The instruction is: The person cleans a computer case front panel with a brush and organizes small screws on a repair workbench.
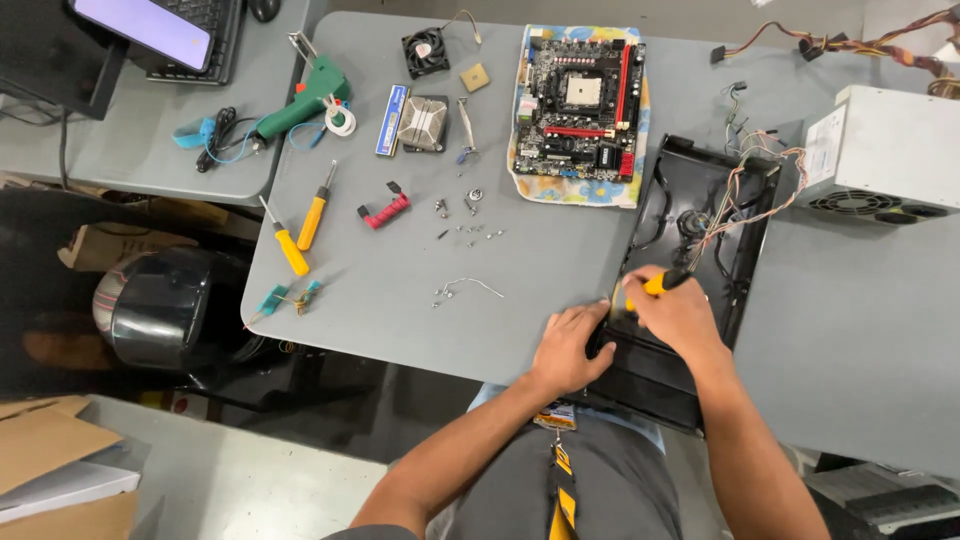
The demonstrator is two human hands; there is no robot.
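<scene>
At the far left, a dark helmet (165,305) is seen below the edge of the grey worktop (400,300). On the worktop's left part, a green glue gun (305,100) is laid beside a tangle of blue cable, and two yellow-handled screwdrivers (300,225) lie just below it. A small red clip (385,210) is placed to their right, with loose screws (465,230) scattered near it. Above these, a small black fan (425,50), a blue memory stick (392,105) and a metal heat sink (423,123) are set close together. A circuit board (580,100) is laid on a patterned cloth further right.

The left hand (570,350) is pressed flat, fingers spread, on the near-left edge of the black computer case (690,270), which lies at the worktop's front right with coloured wires (745,185) trailing into it. The right hand (680,315) is closed around a yellow-handled tool (660,284) over the case's lower part. A grey power supply (885,155) stands at the far right.
</scene>
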